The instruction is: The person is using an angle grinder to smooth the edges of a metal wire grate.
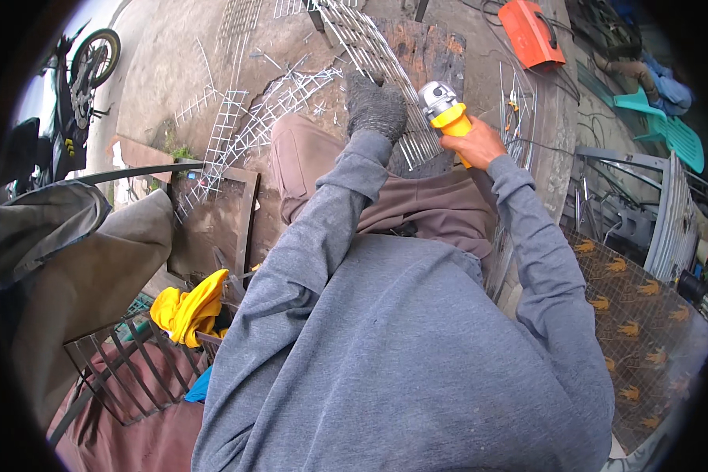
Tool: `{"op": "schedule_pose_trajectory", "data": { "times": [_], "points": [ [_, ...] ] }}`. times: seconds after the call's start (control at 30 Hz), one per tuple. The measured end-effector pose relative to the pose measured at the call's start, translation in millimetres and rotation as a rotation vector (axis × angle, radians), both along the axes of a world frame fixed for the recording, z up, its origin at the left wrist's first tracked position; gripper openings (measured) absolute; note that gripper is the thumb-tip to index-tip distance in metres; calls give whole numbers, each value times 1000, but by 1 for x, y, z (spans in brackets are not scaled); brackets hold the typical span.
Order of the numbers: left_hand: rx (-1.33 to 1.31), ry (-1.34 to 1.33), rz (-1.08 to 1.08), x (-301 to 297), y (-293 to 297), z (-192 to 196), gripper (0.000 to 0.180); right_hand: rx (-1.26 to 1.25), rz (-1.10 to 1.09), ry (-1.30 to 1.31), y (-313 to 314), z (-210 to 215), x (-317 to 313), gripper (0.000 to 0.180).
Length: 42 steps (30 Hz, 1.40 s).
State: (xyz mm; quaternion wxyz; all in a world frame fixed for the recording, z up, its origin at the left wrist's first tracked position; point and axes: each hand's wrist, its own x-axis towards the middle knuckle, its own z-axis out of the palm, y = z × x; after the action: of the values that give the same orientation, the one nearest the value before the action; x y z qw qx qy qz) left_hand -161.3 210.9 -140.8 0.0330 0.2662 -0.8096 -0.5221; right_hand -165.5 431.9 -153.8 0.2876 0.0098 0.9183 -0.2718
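In my bare right hand [478, 143] is a yellow angle grinder [451, 122] with a silver head, tilted up and away from me. My left hand [376, 108], in a dark grey knit glove, is closed at the left edge of a metal grate [377, 51] of thin parallel rods. The gloved fingertips are mostly hidden. The grate slants from the top of the view down to my lap, partly over a worn wooden board [436, 51]. The grinder's head is just right of the grate's lower part. Its disc cannot be made out.
Cut wire mesh [228, 126] and loose rod pieces litter the ground at left. An orange-red box [529, 35] with cables stands at the upper right. Beyond are a teal plastic chair [672, 132] and a person in blue [667, 82]. A motorbike [94, 63] stands far left.
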Motion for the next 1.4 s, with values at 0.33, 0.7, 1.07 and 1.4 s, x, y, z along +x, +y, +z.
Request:
{"op": "schedule_pose_trajectory", "data": {
  "times": [0.33, 0.7, 1.07, 1.4],
  "points": [
    [6, 0, 10, 2, 2, 3, 38, -142, -79, 23, 14, -22, 3, 71],
    [9, 12, 26, 2, 0, 1, 38, 14, 43, 52, 14, -25, -10, 71],
    [72, -60, 15, 4, 1, 14, 43, -103, 101, 16, 14, -28, -22, 68],
    [-14, -44, 16, -2, 2, 3, 41, 104, 102, 6, 18, 1, 21, 69]
  ]
}}
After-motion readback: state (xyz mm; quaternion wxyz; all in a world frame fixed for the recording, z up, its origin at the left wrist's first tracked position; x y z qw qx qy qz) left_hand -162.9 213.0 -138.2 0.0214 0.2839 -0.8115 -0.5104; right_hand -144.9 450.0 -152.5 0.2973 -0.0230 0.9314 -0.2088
